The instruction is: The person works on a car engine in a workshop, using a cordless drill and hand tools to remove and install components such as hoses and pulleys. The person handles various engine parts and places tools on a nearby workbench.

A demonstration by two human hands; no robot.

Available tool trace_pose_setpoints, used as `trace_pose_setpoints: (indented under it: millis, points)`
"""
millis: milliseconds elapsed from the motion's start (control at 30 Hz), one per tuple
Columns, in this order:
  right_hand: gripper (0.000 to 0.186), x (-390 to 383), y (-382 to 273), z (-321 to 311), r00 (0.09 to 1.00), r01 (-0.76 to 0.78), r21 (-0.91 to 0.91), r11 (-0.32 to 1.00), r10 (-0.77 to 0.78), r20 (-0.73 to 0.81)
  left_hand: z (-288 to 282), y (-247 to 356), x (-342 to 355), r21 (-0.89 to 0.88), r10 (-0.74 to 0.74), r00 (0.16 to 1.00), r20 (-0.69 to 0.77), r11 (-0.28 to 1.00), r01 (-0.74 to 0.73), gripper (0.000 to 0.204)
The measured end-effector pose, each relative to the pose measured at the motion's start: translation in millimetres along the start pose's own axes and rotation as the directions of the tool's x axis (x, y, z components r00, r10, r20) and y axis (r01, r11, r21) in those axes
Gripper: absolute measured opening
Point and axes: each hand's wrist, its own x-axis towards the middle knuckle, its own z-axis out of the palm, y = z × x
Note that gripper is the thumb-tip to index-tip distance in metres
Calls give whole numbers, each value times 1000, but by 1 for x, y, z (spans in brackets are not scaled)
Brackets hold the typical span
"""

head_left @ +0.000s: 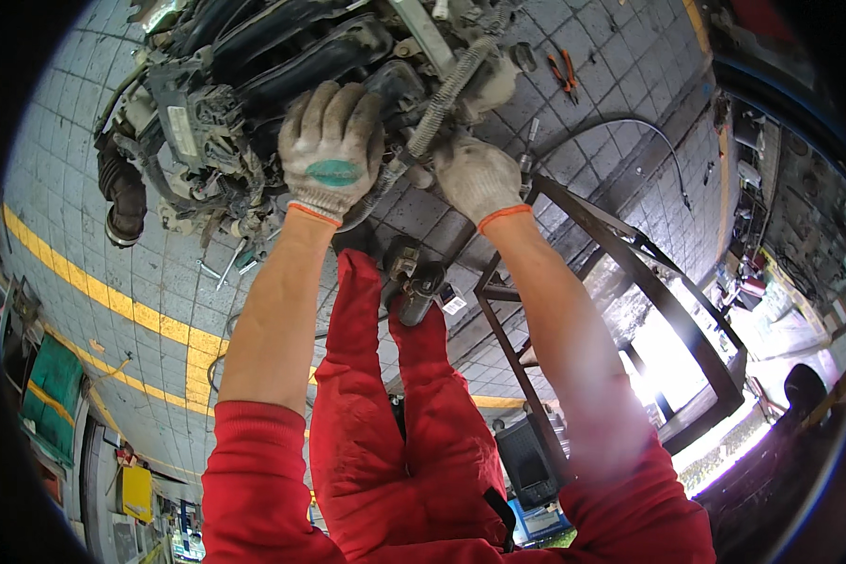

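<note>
A dirty engine [301, 56] with black intake pipes fills the top of the view. My left hand [331, 155], in a grey-white knit glove with a green patch, lies on its near side. The fingers of that hand are slightly spread and rest against the black pipes, holding nothing. A ribbed corrugated hose [446, 99] slants down between my hands. Just right of it is my gloved right hand [479, 180], closed at the engine's lower right edge. Its curled fingertips are hidden, so what they grip cannot be made out.
Orange-handled pliers [564, 77] and a black cable [644, 122] lie on the tiled floor to the right. A dark metal frame [620, 254] stands beside my right forearm. Hand tools [226, 266] lie below the engine. A yellow line [113, 299] crosses the floor at left.
</note>
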Motion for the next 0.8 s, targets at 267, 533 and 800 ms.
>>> trace_pose_setpoints:
  millis: [267, 533, 800]
  points:
    - [23, -44, -27, -21, 952, 63, 357, 932, 52, -303, 9, -16, -5, 204, 34, 979, 203, 976, -76, 43]
    - [32, -183, -49, -21, 855, 33, 459, 888, 213, -474, 35, -38, -23, 251, 167, 986, 19, 954, -166, 34]
    - [30, -412, 67, -200, 810, 46, 975, 216, 564, -163, 28, -20, -11, 292, 242, 970, 34, 925, -242, 33]
